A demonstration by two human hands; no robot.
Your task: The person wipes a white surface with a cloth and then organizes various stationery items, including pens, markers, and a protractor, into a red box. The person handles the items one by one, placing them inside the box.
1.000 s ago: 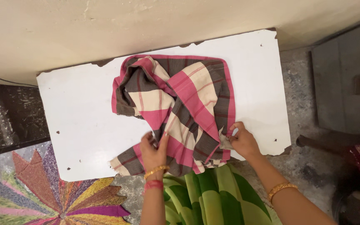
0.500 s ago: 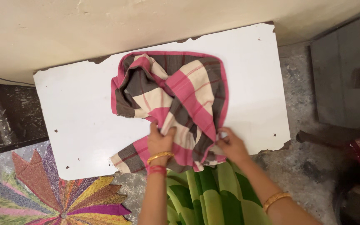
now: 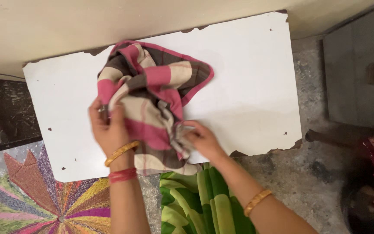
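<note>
Checked cloth (image 3: 152, 97), pink, cream and dark brown: bunched in a loose heap on the white board (image 3: 247, 86), toward the board's left half, its lower edge hanging over the near edge. Nearest to the camera, green striped garment (image 3: 200, 203) just below the board's near edge, under the cloth's hanging end. Multicoloured fan-pattern mat (image 3: 44, 199) on the floor off the board's near left corner. Left hand (image 3: 109, 130): fingers closed on the cloth's left edge, gold bangle and red bangle at the wrist. Right hand (image 3: 202, 141): fingers pinched on a gathered fold at the cloth's lower right, over the near edge of the board. Beige wall (image 3: 109, 26) runs along the board's far edge
</note>
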